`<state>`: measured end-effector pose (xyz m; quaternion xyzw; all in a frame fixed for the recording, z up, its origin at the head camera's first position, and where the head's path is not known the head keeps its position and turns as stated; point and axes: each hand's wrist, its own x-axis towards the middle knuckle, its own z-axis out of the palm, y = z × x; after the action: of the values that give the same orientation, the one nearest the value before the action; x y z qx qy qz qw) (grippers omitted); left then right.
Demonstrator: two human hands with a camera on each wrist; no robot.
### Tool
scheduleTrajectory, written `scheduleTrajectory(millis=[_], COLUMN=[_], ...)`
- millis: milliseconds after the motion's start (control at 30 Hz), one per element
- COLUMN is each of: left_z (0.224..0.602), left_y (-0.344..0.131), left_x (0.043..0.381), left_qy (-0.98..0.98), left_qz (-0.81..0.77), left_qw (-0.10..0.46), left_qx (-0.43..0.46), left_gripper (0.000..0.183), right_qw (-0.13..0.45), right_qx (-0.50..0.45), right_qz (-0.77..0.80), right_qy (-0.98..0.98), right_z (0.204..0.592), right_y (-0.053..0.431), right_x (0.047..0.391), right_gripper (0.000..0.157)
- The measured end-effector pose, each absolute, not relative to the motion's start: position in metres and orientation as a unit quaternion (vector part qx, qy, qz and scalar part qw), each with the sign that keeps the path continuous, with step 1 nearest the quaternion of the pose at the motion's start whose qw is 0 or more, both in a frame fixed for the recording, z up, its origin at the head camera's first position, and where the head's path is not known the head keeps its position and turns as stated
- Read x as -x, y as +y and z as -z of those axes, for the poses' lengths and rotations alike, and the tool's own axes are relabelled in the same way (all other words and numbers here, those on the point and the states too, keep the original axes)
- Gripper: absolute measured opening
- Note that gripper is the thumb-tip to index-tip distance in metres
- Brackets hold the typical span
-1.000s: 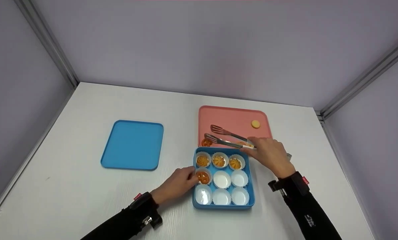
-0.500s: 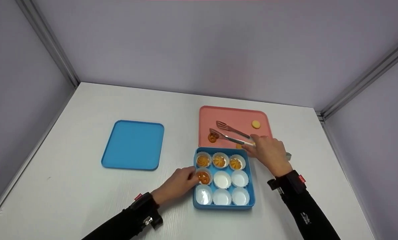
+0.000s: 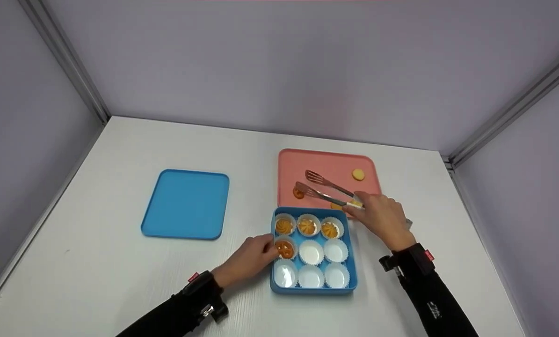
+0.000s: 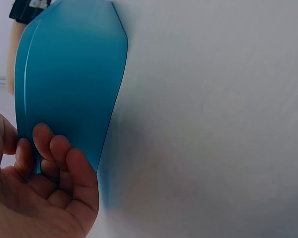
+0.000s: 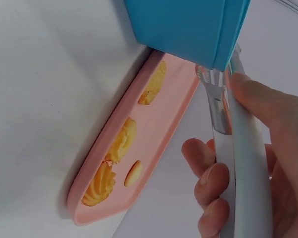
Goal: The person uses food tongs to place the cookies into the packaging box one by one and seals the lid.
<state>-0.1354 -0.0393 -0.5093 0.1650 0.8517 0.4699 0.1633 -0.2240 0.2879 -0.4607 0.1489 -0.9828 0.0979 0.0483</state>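
My left hand (image 3: 246, 262) holds the left wall of a blue box (image 3: 314, 290), its fingertips on the outer side in the left wrist view. White paper cups line the box; the back row bears swirled cookies (image 3: 307, 226). A pretzel (image 3: 285, 249) sits in the middle-left cup. My right hand (image 3: 380, 217) grips metal tongs (image 3: 333, 200) with white handles, their arms spread over a pink tray (image 3: 326, 159). One tong tip overlaps another pretzel (image 3: 298, 193) on the tray; whether it touches is unclear.
The pink tray also carries a small round cookie (image 3: 358, 174) and several swirled cookies (image 5: 99, 184), partly hidden in the head view by the box and right hand. A blue tray (image 3: 185, 203) lies on the left of the white table (image 3: 97, 262). Walls rise behind and at the sides.
The tongs have shifted slightly back and right, and the pretzel on the pink tray has moved the same way. The left hand and box have stayed put.
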Motion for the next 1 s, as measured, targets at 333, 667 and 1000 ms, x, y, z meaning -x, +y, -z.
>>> scheduleTrajectory(millis=[333, 667, 1000], left_z=[0.513, 0.512, 0.513], left_y=[-0.038, -0.041, -0.042], left_x=[0.137, 0.136, 0.137], left_qy=[0.847, 0.844, 0.843], left_qz=[-0.478, -0.485, -0.487], left_qw=[0.166, 0.163, 0.158], left_qx=[-0.162, -0.160, -0.163], left_gripper=[0.016, 0.016, 0.016], right_qw=[0.052, 0.073, 0.042], right_qx=[-0.155, -0.138, -0.121], right_qz=[-0.069, -0.055, -0.112], right_qy=[-0.984, -0.986, -0.985], right_z=[0.462, 0.462, 0.472], right_y=[0.287, 0.306, 0.303], right_x=[0.225, 0.221, 0.225], right_gripper=[0.050, 0.059, 0.043])
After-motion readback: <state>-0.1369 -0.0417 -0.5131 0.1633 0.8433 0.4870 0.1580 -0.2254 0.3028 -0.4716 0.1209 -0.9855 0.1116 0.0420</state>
